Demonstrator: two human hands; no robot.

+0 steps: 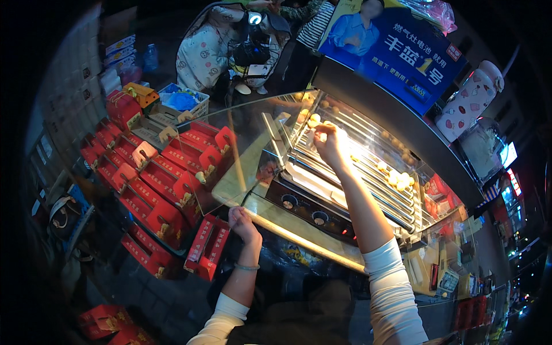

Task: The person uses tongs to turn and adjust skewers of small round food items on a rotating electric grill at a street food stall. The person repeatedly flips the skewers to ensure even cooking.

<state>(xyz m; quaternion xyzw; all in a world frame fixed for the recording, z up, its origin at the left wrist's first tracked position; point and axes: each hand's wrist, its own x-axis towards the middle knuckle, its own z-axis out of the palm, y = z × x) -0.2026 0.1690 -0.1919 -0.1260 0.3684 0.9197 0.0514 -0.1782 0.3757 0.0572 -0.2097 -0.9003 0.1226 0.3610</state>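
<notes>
My right hand (331,141) reaches over the metal rollers (366,189) of a lit roller grill, its fingers bent together. Something whitish shows at its fingertips, but glare hides what it is. Just beyond those fingers are small round yellow balls (315,117) at the grill's left end. A cluster of pale yellow balls (400,180) sits on the rollers at the right. My left hand (242,222), fingers curled, is at the wooden counter edge (297,238), close to the lower corner of a clear panel (215,172) and a red carton (209,246). Whether it grips anything is unclear.
Rows of red handled cartons (151,207) stand at the left, beside a white basket (202,103). Control knobs (320,217) line the grill's front. A blue sign (396,47) and a patterned bottle (470,99) top the case. People and a covered scooter (207,51) are beyond.
</notes>
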